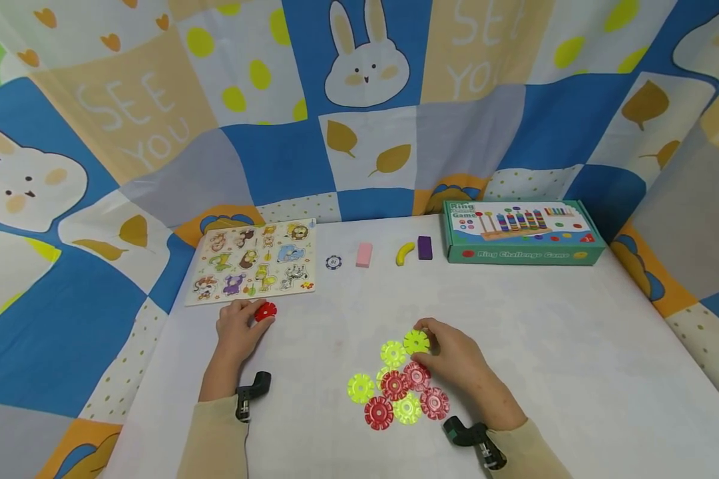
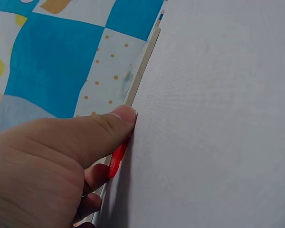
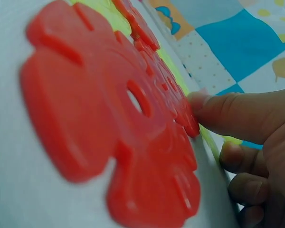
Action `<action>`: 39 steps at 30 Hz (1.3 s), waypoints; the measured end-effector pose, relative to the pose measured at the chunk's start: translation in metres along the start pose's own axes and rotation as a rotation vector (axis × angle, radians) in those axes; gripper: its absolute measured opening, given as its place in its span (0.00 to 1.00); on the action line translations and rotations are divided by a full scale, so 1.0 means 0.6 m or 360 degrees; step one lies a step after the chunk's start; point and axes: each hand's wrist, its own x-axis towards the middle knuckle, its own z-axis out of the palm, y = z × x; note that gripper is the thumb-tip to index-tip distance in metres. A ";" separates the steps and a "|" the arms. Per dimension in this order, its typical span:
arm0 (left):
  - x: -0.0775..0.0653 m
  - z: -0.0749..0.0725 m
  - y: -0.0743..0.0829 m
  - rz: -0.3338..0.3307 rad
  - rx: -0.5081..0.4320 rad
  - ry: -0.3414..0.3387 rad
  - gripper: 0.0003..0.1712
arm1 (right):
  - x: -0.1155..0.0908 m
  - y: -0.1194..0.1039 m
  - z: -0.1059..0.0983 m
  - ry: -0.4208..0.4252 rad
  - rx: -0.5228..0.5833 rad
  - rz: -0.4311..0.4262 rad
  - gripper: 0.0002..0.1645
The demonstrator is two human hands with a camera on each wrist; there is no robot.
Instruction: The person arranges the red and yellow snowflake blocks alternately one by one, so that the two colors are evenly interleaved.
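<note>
At the left, my left hand (image 1: 239,332) pinches a red notched plastic disc (image 1: 266,311) by its edge, just below the puzzle board. In the left wrist view the thumb covers much of this disc (image 2: 116,161). My right hand (image 1: 455,356) has thumb and index finger around a yellow-green notched disc (image 1: 416,341) at the top of a loose cluster. Several more discs lie in that cluster, such as a red disc (image 1: 379,413) and a yellow-green disc (image 1: 361,388), some overlapping. A large red disc (image 3: 104,109) fills the right wrist view's foreground, with the right thumb beyond it.
An animal puzzle board (image 1: 254,263) lies at the back left. Along the back sit a poker chip (image 1: 333,262), a pink block (image 1: 364,255), a yellow toy banana (image 1: 404,253), a purple block (image 1: 425,248) and a green game box (image 1: 521,233). A printed cloth (image 1: 371,159) hangs behind.
</note>
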 end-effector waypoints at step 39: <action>-0.003 -0.007 0.003 0.0051 -0.0055 -0.0014 0.31 | -0.045 -0.101 -0.125 0.0107 0.1089 -0.0137 0.29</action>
